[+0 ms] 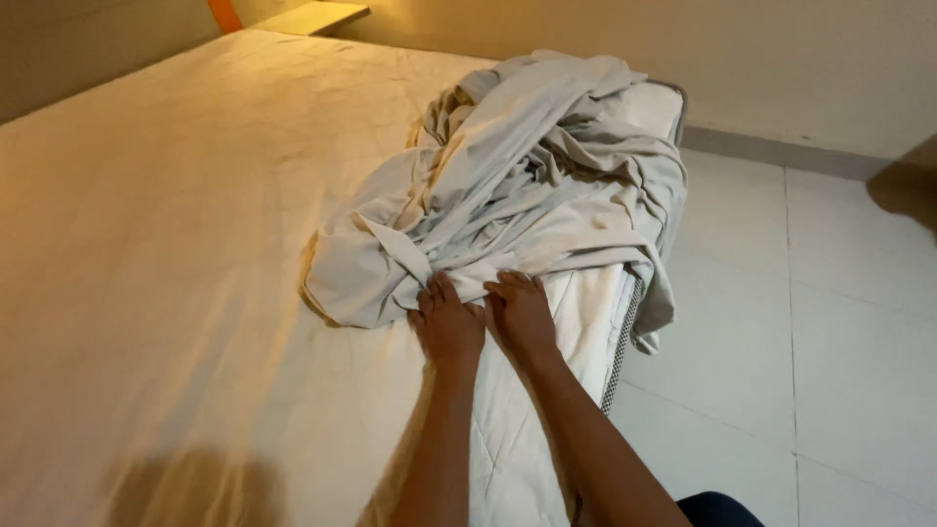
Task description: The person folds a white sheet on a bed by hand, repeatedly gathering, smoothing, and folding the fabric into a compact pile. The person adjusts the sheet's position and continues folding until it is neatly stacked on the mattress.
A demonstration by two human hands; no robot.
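Both hands press side by side at frame centre: left hand (447,322) and right hand (520,314), fingers flat, gripping nothing, on the crumpled sheet (527,185) heaped on the mattress (176,224) corner; overhanging fabric could slide floorward

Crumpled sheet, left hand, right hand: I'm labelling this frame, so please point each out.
crumpled sheet (532,171), head view, middle of the heap.
left hand (449,327), head view, back of hand.
right hand (522,317), head view, back of hand.

No packages, labels, signs or screens.
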